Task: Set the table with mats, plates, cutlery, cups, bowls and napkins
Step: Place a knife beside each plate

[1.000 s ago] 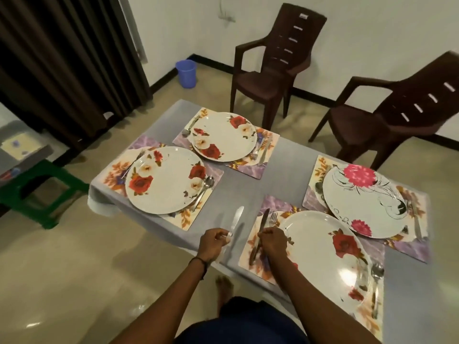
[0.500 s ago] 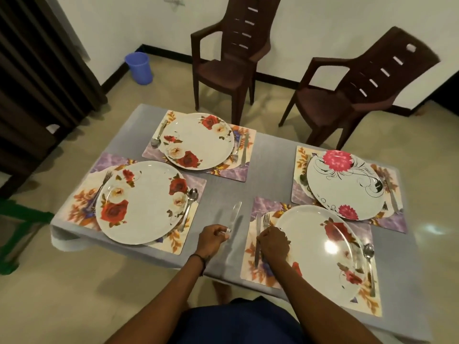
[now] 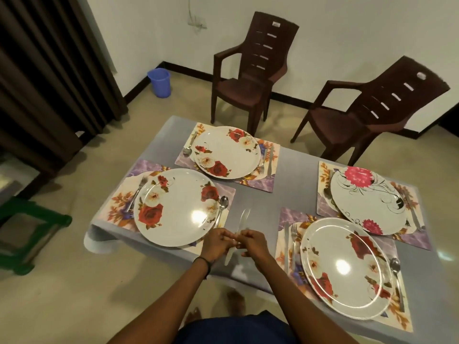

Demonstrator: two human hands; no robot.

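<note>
Grey counter (image 3: pixel 288 189), four places laid. Landmark for these notes is the rose plate (image 3: pixel 173 207) at the near-left corner. Two brown chairs (image 3: pixel 250 78) stand well beyond it, off the counter's far side.

Each place has a mat and a plate. The rose plate covers most of its own mat (image 3: pixel 119 207), which shows to its left and right. One other plate sits just beyond the rose plate, and two sit well to its right.

The left hand (image 3: pixel 216 244) and right hand (image 3: pixel 254 244) meet just right of the rose plate's near rim, about over the counter's near edge. Both grips are closed on one knife (image 3: pixel 242 219), fingers curled and pinching it near mid-length. The blade points away and the other end hangs toward the person. It is held clear of the surface.

Small items at the rose plate: fork (image 3: pixel 136 194) on its left, spoon (image 3: pixel 222 207) against or just beside its right rim. No knife lies by it, while the other three places each seem to have one. Judged: this knife belongs right of the rose plate, beside the spoon. No cups, bowls or napkins in view.

Risks:
- **Drop:** with two grips sharing the knife over the counter edge, a loose pinch would drop it to the floor, where a bare foot (image 3: pixel 236 304) shows.
- **Crowded mat:** the mat strip right of the rose plate is narrow and the spoon occupies it. Setting down there may nudge the spoon or leave the knife half off the mat.
</note>
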